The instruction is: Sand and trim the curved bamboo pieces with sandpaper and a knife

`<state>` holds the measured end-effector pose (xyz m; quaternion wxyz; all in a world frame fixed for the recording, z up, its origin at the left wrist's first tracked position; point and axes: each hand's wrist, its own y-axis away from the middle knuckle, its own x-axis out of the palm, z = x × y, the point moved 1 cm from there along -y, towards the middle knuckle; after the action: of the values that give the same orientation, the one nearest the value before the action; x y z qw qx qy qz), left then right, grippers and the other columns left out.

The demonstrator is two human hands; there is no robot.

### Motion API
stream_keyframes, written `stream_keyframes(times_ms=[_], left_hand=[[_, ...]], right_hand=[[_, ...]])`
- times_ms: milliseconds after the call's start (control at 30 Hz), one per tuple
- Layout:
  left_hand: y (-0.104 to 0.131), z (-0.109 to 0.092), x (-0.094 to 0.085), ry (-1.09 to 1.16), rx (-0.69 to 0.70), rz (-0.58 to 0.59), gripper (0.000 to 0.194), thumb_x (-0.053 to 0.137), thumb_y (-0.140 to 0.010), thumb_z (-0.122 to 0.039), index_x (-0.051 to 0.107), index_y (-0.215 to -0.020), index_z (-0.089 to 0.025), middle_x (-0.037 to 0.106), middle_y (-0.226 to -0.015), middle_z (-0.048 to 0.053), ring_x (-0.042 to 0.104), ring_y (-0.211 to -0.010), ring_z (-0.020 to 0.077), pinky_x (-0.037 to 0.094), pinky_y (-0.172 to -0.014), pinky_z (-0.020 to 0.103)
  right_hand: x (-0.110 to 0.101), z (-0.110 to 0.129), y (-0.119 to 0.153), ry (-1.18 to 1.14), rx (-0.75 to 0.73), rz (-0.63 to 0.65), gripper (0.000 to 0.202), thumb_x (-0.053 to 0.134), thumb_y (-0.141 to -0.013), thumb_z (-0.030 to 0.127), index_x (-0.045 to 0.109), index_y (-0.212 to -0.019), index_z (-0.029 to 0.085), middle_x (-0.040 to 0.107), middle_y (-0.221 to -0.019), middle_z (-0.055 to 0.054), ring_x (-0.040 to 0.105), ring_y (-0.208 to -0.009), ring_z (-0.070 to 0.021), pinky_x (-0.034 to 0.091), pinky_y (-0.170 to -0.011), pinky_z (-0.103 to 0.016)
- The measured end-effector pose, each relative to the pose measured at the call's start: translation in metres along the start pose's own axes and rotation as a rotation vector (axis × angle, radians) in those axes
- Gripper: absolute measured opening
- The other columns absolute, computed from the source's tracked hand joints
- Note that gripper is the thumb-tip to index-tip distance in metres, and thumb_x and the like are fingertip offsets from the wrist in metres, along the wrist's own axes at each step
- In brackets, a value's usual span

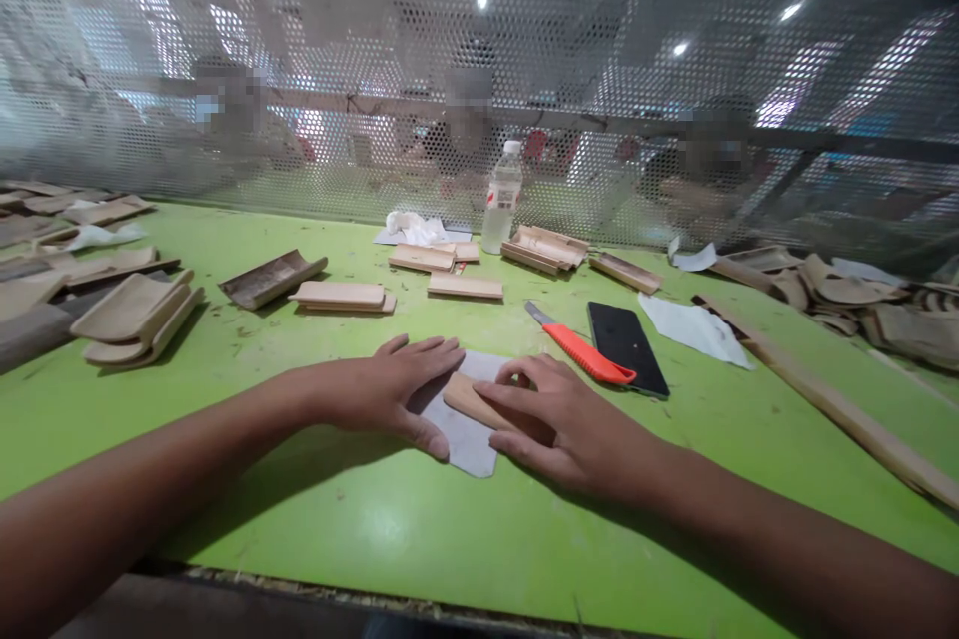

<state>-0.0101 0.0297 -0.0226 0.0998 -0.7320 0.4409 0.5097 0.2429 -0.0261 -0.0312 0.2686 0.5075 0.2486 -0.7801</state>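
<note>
My left hand [401,389] lies flat with its fingers spread, pressing on the left side of a pale grey sheet [474,454] that looks like sandpaper. On that sheet, my right hand [558,414] grips a small bamboo piece [472,399] from above, fingers on its top and thumb at its near side. The palm covers the piece's right end. Just beyond my right hand rests a utility knife [588,354] with an orange handle, its blade pointing away to the left. The handle's end overlaps a black phone [629,349].
Cut bamboo pieces [341,297] lie across the green table [360,529], with piles [899,305] at both sides. A water bottle [501,200] stands at the back before a perforated screen [584,40]. White paper [696,327] and a long bamboo strip [839,399] are on the right.
</note>
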Motion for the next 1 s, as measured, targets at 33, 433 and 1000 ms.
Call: stream_keyframes(times_ms=[33, 433, 1000], left_hand=[[0.0, 0.0, 0.0, 0.0, -0.007, 0.003, 0.118, 0.066, -0.079, -0.079, 0.014, -0.166, -0.018, 0.012, -0.171, 0.019, 0.002, -0.159, 0.0383, 0.003, -0.126, 0.059], [-0.001, 0.003, 0.003, -0.006, 0.038, -0.035, 0.114, 0.064, -0.08, -0.08, 0.016, -0.166, -0.023, 0.016, -0.17, 0.018, 0.008, -0.159, 0.0365, -0.001, -0.125, 0.06], [0.004, -0.001, 0.001, 0.05, -0.17, 0.025, 0.139, 0.067, -0.071, -0.085, -0.011, -0.165, -0.021, -0.003, -0.173, 0.014, -0.01, -0.152, 0.0563, 0.023, -0.118, 0.068]], right_hand=[[0.001, 0.002, 0.0, 0.013, 0.024, 0.009, 0.047, 0.052, -0.102, 0.044, 0.058, -0.146, 0.027, 0.06, -0.118, -0.014, 0.054, -0.106, -0.0296, 0.046, -0.093, -0.047], [-0.008, -0.007, 0.005, -0.01, 0.413, 0.002, 0.034, 0.066, -0.088, 0.053, 0.059, -0.092, 0.02, 0.064, -0.089, -0.006, 0.058, -0.075, -0.0215, 0.039, -0.059, -0.03], [0.001, -0.005, 0.0, 0.063, 0.142, 0.054, 0.058, 0.036, -0.105, 0.052, 0.054, -0.152, 0.022, 0.074, -0.117, -0.016, 0.068, -0.096, -0.03, 0.052, -0.081, -0.042]])
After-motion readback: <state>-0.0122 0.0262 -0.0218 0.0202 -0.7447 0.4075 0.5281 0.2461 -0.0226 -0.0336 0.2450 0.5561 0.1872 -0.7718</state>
